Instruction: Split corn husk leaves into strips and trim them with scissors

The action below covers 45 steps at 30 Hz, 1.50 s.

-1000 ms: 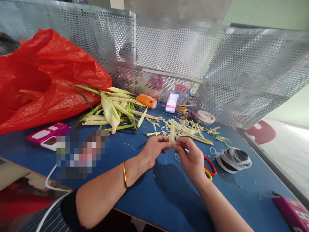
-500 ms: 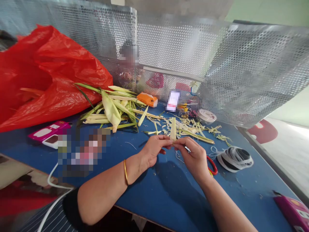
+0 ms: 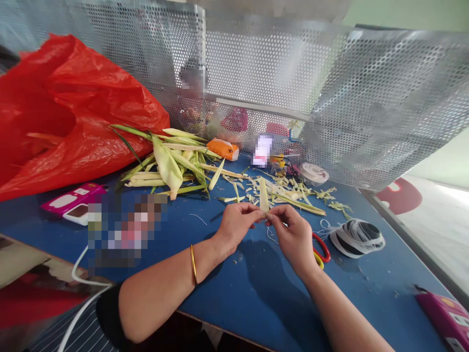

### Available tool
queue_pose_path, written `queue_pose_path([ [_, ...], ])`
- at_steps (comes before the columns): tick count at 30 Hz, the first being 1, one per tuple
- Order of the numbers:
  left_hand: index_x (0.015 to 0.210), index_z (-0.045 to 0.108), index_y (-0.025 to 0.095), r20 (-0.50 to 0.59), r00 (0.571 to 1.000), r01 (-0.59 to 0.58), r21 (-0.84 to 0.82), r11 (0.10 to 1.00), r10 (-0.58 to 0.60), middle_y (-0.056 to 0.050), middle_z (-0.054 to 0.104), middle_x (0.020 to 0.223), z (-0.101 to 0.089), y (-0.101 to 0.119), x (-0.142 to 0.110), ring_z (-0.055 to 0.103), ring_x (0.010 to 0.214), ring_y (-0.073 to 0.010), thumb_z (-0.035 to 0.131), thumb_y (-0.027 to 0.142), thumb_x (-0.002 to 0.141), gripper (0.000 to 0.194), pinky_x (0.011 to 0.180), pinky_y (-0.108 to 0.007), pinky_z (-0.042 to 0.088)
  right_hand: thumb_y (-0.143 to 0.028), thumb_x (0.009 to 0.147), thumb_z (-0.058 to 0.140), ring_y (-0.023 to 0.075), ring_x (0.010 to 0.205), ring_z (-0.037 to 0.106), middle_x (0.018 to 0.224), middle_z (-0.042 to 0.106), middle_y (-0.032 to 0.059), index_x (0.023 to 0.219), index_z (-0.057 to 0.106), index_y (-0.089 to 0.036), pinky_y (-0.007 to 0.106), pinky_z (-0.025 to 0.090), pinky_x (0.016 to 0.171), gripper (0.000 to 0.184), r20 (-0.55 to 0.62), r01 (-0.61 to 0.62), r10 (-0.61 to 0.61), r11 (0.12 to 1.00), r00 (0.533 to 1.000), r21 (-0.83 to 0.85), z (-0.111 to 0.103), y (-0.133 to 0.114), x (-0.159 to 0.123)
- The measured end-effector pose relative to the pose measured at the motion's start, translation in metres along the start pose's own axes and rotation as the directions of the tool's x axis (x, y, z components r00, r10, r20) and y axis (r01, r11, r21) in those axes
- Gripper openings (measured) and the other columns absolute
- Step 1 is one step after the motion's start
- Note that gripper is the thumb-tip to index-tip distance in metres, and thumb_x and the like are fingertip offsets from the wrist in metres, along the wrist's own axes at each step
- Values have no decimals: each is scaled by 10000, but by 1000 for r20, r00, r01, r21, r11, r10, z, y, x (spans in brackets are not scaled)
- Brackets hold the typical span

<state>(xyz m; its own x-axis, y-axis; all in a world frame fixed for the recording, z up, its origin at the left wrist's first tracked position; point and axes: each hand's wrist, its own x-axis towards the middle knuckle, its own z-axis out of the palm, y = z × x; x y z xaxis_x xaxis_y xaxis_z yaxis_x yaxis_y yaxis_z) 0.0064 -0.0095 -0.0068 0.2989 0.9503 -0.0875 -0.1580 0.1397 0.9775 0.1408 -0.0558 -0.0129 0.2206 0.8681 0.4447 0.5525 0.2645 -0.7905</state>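
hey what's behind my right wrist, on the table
A red loop handle and a yellow handle show on the blue table, partly hidden by your right hand. Whatever else lies behind it is covered, so I can't tell.

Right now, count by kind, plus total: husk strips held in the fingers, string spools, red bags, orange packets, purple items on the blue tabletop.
Held husk strip: 1
String spool: 1
Red bag: 1
Orange packet: 1
Purple items: 2
Total: 6
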Motion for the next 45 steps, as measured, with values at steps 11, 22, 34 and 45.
queue_pose_path([
  [11,693,711,148,27,1000,1,15,1000,-1,-41,693,666,1,4,-1,573,612,-127,740,210,666,73,589,-254,417,-236,852,601,140,592,617,653,605,-37,780,533,-220,264,468,588,100,-60,-23,27,997,998,74,-1,-2,0],
  [22,692,680,150,28,995,101,-126,987,-98,-19,659,632,-3,6,4,559,577,-112,730,188,656,72,587,-263,426,-256,911,548,185,784,638,809,682,14,859,663,-246,311,490,726,127,46,195,-194,981,980,-13,-6,3,3],
  [34,739,657,162,91,991,108,-116,987,-98,-36,718,708,-2,6,-1,676,721,-159,715,243,678,116,634,-252,421,-244,905,558,166,700,659,732,701,-12,803,634,-235,275,484,671,128,13,105,-105,993,994,-54,-4,1,1],
  [45,654,648,162,33,999,-26,-24,999,26,2,678,625,4,4,-5,650,657,-139,676,168,679,39,598,-238,408,-240,860,609,137,612,620,709,635,-26,844,568,-215,256,473,596,50,-51,13,-11,999,999,46,-1,0,-1],
])
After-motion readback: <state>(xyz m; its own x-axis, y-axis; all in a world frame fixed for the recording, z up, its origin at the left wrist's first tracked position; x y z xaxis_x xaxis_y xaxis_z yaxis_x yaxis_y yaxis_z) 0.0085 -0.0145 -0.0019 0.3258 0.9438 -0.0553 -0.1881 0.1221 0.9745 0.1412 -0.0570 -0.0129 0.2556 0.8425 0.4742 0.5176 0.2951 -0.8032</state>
